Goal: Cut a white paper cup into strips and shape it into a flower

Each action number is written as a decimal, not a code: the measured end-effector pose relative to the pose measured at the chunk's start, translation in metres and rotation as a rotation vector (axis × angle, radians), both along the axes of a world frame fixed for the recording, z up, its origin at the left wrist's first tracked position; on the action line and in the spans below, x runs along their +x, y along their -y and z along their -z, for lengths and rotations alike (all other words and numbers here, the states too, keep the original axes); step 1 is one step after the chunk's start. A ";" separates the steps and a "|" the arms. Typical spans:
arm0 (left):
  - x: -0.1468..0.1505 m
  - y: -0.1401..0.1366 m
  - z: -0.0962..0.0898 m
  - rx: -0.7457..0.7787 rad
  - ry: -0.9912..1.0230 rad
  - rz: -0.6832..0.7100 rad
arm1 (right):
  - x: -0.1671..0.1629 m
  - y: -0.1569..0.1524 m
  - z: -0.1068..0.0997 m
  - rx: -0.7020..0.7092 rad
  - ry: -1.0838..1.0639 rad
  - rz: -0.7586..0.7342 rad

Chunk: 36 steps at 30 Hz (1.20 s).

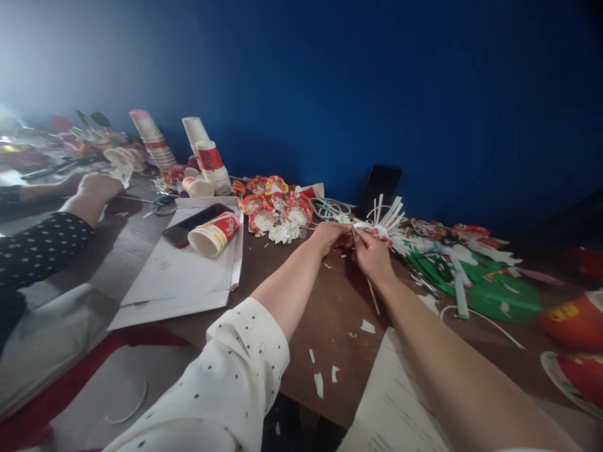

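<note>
My left hand [332, 235] and my right hand [374, 254] meet over the brown table, fingers pinched close together. Between and just behind them is a paper cup cut into strips [387, 216], its white strips fanning upward and outward with a bit of red at the base. A thin stick [372, 295] slants down from beneath my right hand toward the table. My fingers partly hide the spot where they grip. Left of my hands lies a pile of cut red and white cup pieces [277, 207].
Stacked paper cups [210, 163] stand at the back left. A cup [214, 234] and phone [188, 223] lie on white paper [176, 276]. Scissors [424, 282] and a green sheet [499, 289] are right. Another person's hand [97, 188] works at left. A blue wall [301, 81] rises behind.
</note>
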<state>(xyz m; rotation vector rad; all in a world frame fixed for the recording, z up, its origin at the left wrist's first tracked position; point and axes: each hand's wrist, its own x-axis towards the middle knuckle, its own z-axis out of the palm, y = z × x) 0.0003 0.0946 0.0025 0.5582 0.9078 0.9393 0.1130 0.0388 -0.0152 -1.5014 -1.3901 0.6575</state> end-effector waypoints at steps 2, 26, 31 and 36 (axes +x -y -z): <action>0.000 -0.001 -0.001 0.052 -0.059 0.015 | -0.001 0.002 -0.001 0.049 0.120 0.023; -0.002 -0.009 -0.003 0.029 -0.201 0.064 | -0.013 0.004 -0.003 -0.016 -0.077 -0.018; -0.001 -0.011 0.000 0.036 -0.225 0.071 | -0.012 0.003 0.002 -0.011 -0.092 -0.016; 0.001 -0.012 0.000 0.034 -0.219 0.045 | -0.010 0.000 0.006 -0.033 -0.170 -0.035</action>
